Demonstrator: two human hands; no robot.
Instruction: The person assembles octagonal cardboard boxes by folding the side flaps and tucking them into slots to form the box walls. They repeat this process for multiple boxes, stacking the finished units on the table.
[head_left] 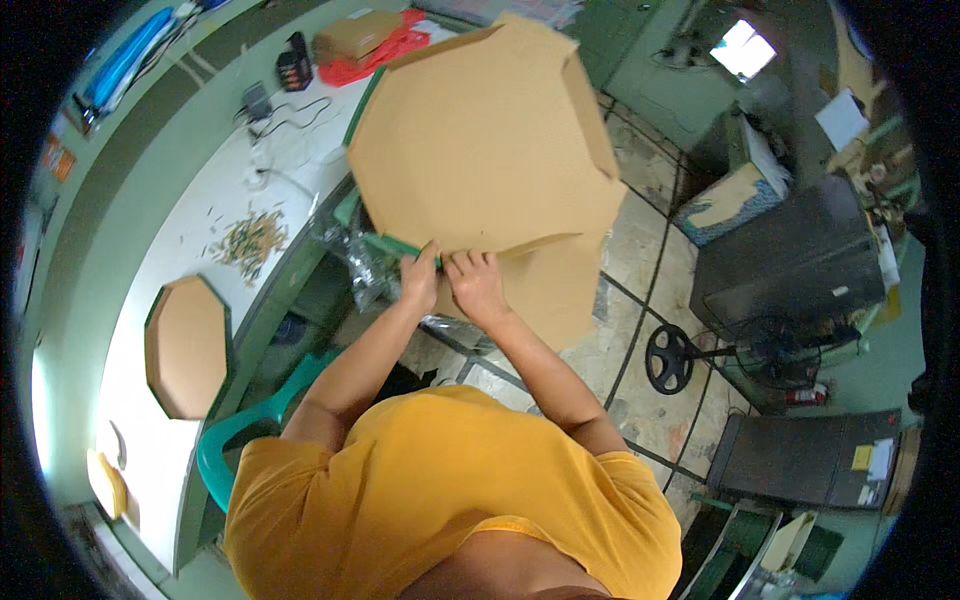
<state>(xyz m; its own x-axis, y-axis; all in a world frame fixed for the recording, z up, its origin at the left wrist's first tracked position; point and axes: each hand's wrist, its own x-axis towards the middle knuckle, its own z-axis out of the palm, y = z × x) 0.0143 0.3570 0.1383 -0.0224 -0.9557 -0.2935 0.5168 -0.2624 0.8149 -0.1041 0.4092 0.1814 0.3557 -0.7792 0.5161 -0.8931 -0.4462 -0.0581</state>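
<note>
Curved white countertop [190, 240] left of octagonal brown cardboard box [480, 150]. Your left hand [420, 280] and right hand [475, 284] pinch its near edge; uneven pulling risks tearing.

Along the left, a white tabletop [155, 460] is seen, on which a loose pile of small strips [250, 245] is scattered. Farther up it, a dark power adapter [257, 100] is placed near a black cord [300, 122], and a brown package [350, 36] is set on a red plastic bag [402, 45]. A green plastic chair [212, 465] is positioned beside the tabletop. To the right, a black pedestal fan [785, 352] is stood on the tiled floor [635, 260], near a large dark cabinet [785, 265]. Beyond that cabinet a printed carton [732, 198] is placed. At lower right, a yellow note [862, 458] is stuck to another dark cabinet [790, 460].
</note>
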